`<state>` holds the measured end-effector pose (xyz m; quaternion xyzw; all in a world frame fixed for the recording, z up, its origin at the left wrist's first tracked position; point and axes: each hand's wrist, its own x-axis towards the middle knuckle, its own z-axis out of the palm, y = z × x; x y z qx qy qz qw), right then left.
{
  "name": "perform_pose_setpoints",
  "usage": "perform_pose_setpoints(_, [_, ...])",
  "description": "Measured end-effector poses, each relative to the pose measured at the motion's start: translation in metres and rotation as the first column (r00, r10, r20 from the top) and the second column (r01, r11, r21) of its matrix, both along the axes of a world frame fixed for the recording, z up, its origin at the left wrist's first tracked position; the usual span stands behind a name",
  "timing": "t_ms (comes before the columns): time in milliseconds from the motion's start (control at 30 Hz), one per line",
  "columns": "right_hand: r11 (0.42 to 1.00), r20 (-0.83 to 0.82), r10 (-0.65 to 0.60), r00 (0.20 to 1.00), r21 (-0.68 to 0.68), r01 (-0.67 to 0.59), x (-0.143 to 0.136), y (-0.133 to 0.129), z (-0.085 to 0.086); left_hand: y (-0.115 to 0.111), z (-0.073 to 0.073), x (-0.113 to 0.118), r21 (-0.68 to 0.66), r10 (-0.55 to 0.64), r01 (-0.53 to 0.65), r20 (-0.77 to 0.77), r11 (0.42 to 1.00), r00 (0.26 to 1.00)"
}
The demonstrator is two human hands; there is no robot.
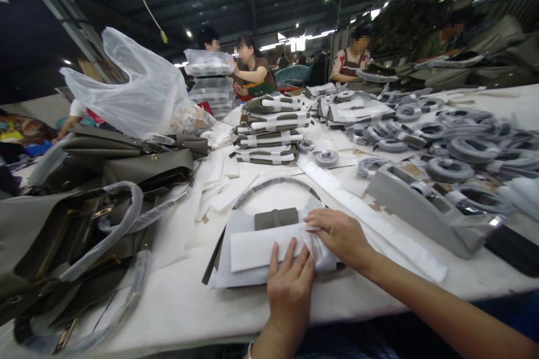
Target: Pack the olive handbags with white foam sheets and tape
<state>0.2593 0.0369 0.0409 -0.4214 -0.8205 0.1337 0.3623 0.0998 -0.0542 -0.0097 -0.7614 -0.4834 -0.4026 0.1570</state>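
Observation:
A dark olive handbag [277, 217] lies in front of me, partly wrapped in thin white paper [248, 279]. Its curved handle [275, 182], sleeved in clear plastic, arches away from me. Across the bag rests a folded white foam strip [251, 251]. My left hand [290, 286] is flat on the strip and paper, fingers spread. At the bag's right side my right hand [341, 234] has its fingers closed together on a gathered edge of the white paper; the thumb is partly hidden.
Unwrapped olive handbags [25, 230] crowd the left. Behind are a stack of wrapped bags [269, 137] and a large plastic bag [138, 78]. A grey tape dispenser [425, 210] and several coiled straps [471, 148] lie right. Other people [256, 70] work across the table.

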Motion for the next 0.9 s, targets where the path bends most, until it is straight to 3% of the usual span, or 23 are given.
perform_pose_setpoints(167, [0.97,-0.004,-0.036,0.999,-0.242,0.034,0.0,0.009,-0.003,0.001,0.004,-0.002,0.002,0.0,0.0,-0.039,1.0,0.999])
perform_pose_setpoints(367, [0.932,0.064,0.008,0.998,-0.362,0.016,0.003,0.025,-0.004,0.001,0.016,-0.004,-0.047,0.002,-0.003,-0.027,0.999,1.0])
perform_pose_setpoints(533, [0.926,0.139,-0.057,0.989,-0.362,0.105,0.001,0.03,-0.004,0.001,0.014,-0.002,-0.039,0.065,-0.07,-0.103,0.997,0.993])
perform_pose_setpoints(733, [0.945,0.148,-0.109,0.983,-0.291,0.149,-0.007,0.031,0.0,0.001,0.007,-0.007,-0.02,0.026,-0.031,-0.228,0.999,0.973])
perform_pose_setpoints(833, [0.956,0.159,-0.128,0.979,-0.243,0.164,0.014,0.027,0.011,0.004,0.006,-0.016,-0.03,-0.007,-0.003,-0.34,1.0,0.94])
perform_pose_setpoints(900, [0.95,0.161,-0.195,0.968,-0.215,0.227,0.049,0.023,0.026,0.006,0.004,-0.023,-0.012,-0.015,0.011,-0.405,1.0,0.914])
